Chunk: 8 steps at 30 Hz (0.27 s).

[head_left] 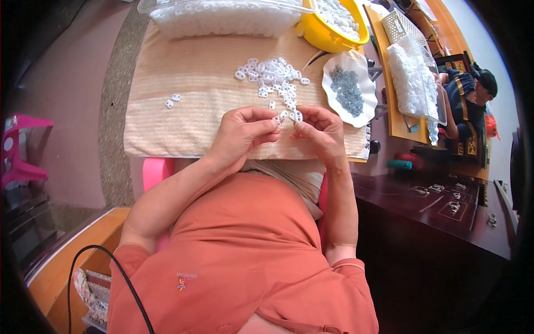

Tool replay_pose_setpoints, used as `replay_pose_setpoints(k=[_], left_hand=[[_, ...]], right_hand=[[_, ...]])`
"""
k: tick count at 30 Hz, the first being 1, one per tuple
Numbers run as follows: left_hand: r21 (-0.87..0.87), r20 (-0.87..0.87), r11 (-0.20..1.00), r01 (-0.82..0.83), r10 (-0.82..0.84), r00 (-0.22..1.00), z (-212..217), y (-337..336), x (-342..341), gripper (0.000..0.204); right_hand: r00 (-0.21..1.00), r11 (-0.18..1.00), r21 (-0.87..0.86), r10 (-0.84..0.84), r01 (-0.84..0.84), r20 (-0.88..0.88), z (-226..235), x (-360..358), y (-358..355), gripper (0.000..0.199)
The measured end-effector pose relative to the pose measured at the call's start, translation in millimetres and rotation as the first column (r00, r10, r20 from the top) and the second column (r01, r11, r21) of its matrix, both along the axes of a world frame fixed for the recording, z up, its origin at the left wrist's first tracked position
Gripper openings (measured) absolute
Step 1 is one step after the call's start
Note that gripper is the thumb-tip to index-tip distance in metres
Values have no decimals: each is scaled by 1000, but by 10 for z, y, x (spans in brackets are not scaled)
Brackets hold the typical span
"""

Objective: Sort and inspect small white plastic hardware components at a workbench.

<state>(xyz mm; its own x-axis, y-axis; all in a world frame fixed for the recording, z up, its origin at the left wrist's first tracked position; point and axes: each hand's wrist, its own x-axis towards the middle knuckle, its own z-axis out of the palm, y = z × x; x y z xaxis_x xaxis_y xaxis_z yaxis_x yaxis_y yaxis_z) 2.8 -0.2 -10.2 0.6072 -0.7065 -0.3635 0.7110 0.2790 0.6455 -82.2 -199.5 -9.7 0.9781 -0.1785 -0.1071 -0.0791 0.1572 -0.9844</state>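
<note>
Near the front edge of the cloth-covered table, both my hands meet, close together. My left hand (250,131) pinches a small white plastic piece (276,119) between thumb and fingertips. In my right hand (321,133), thumb and forefinger close on a white two-hole plastic piece (298,116). Whether the two pieces touch, I cannot tell. Just beyond my fingers spreads a loose pile of white two-hole pieces (271,71), trailing toward me. Two similar pieces (173,101) lie apart on the left. A white scalloped dish (364,114) holds many small grey-blue parts (346,89), right of the pile.
A clear tub (222,28) of white pieces and a yellow basin (322,42) stand at the table's far side. A slim pointed tool (314,59) lies near the dish. Rightward are another clear tub (411,78), a person (467,94) and a dark table (406,209). A pink stool (22,147) stands left.
</note>
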Motion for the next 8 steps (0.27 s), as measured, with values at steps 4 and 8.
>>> replay_pose_setpoints(k=[4, 8], left_hand=[[-9, -30, 1000, -15, 15, 999, 22, -6, -10, 15], [-20, -32, 1000, 2, -2, 999, 5, 12, 8, 16]], right_hand=[[1000, 999, 27, 21, -21, 5, -24, 10, 50, 31], [997, 997, 25, 72, -73, 31, -24, 40, 97, 32]])
